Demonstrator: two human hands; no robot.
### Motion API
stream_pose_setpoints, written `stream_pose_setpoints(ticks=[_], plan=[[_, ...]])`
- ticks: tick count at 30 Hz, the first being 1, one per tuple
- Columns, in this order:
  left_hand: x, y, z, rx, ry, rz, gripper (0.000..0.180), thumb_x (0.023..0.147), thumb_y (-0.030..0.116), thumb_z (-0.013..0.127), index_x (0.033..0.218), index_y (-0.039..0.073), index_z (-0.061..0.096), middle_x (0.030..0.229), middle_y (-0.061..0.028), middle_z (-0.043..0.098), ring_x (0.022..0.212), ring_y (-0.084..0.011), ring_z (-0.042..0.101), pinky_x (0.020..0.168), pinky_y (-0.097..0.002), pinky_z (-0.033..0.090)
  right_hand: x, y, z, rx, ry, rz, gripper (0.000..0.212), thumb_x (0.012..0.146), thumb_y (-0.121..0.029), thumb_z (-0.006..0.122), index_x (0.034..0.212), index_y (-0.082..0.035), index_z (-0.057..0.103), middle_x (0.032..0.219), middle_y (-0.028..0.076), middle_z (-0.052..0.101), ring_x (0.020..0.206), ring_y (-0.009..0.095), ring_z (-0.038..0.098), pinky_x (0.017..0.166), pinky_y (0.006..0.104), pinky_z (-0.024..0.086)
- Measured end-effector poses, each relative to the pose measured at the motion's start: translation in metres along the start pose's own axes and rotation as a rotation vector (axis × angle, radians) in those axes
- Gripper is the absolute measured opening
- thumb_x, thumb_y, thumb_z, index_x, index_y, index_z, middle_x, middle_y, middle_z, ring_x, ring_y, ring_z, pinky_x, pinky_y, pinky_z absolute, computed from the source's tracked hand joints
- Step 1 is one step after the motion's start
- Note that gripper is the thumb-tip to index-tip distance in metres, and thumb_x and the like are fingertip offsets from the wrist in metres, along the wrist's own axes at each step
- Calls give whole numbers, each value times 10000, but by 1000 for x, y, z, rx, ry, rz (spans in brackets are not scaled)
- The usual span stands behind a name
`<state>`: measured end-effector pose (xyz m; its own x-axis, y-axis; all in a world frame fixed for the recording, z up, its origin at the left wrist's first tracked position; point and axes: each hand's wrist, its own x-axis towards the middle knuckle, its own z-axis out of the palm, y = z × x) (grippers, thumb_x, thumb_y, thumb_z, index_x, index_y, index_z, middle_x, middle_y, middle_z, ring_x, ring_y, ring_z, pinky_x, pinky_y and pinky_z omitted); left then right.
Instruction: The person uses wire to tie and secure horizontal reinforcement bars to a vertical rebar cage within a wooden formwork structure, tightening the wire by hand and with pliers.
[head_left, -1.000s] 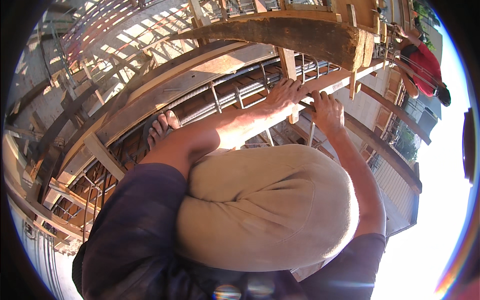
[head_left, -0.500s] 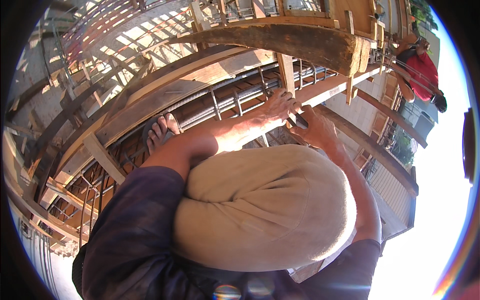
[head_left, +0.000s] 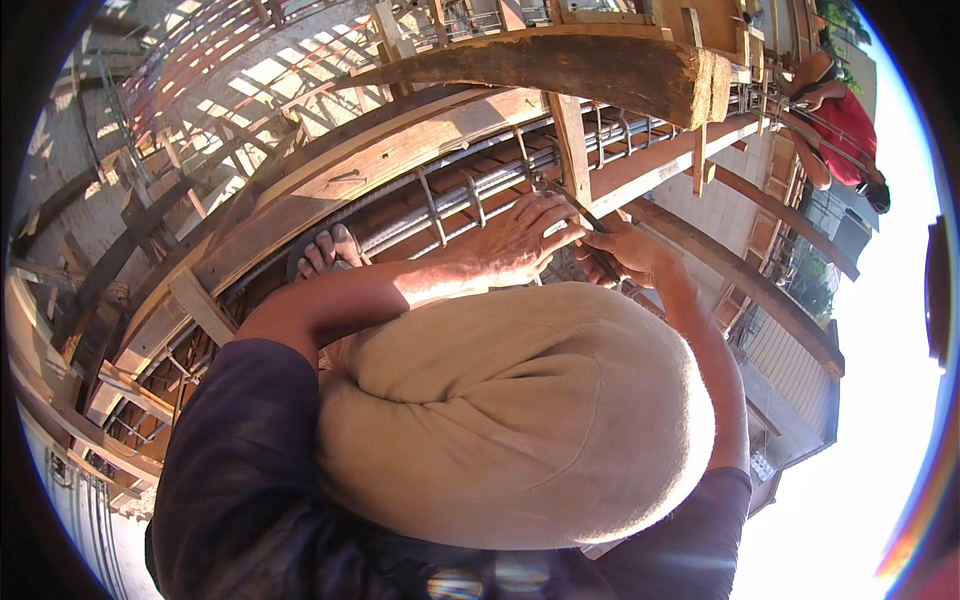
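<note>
My right hand (head_left: 628,250) is closed around a dark metal pincer-like tool (head_left: 595,222). The tool slants up and left, and its head reaches the steel reinforcing bars (head_left: 490,185). Just left of it, my left hand (head_left: 525,240) is curled with its fingertips close to the tool. Whatever those fingers pinch is too small or hidden to make out. Thin stirrups (head_left: 475,198) cross the long bars inside the wooden formwork (head_left: 400,150). An upright wooden batten (head_left: 570,150) stands beside the tool's head.
My bent knee in beige trousers (head_left: 520,420) fills the middle, and my foot (head_left: 330,250) rests by the bars. A thick weathered plank (head_left: 560,72) lies across the far side. Timber supports stand at left. A person in a red top (head_left: 845,130) is at far right.
My left hand has drawn back a little toward me and left, away from the batten. The tool has swung so its head points up-left at the bars. My knee has shifted slightly left.
</note>
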<state>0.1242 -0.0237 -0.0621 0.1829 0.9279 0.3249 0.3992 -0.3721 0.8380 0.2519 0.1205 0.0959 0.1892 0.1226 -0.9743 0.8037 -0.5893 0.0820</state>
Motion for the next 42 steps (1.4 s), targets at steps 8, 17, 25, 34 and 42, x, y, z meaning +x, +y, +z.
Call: stream_pose_setpoints(ticks=[8, 17, 25, 34, 42], plan=[[-33, -16, -15, -75, 80, -273, 553, 840, 135, 719, 1343, 143, 488, 1335, -144, 473, 1247, -329, 479, 1057, -507, 400, -9, 68, 6, 5, 217, -200, 381, 1000, -328, 630, 1285, -77, 600, 898, 62, 693, 732, 125, 670, 587, 276, 526], [58, -83, -11, 116, -42, -212, 228, 862, 311, 744, 963, 114, 691, 965, -89, 669, 990, -297, 618, 895, -459, 452, -13, 131, 105, 558, 193, -293, 455, 999, -312, 635, 1370, -63, 548, 947, 77, 700, 793, 140, 687, 719, 289, 571], [74, -89, -16, -26, -113, -395, 207, 851, 241, 770, 948, 77, 688, 888, -102, 672, 783, -300, 663, 683, -413, 517, 13, 175, 215, 890, 160, -340, 437, 1001, -313, 635, 1341, -46, 570, 913, 66, 702, 764, 107, 651, 678, 265, 529], [79, -89, -10, 1, -107, -488, 355, 798, 249, 809, 1076, 112, 636, 907, -66, 606, 828, -266, 627, 725, -418, 513, 22, 166, 236, 1010, 272, -426, 483, 1009, -309, 618, 1379, -12, 525, 904, 85, 710, 737, 114, 668, 649, 266, 539], [39, -73, -24, 247, -182, -204, 213, 834, 199, 764, 996, 92, 675, 1013, -84, 628, 963, -302, 631, 815, -429, 523, 30, 157, 222, 1068, 313, -375, 444, 1006, -298, 620, 1336, -14, 535, 928, 88, 710, 745, 119, 668, 661, 262, 546]])
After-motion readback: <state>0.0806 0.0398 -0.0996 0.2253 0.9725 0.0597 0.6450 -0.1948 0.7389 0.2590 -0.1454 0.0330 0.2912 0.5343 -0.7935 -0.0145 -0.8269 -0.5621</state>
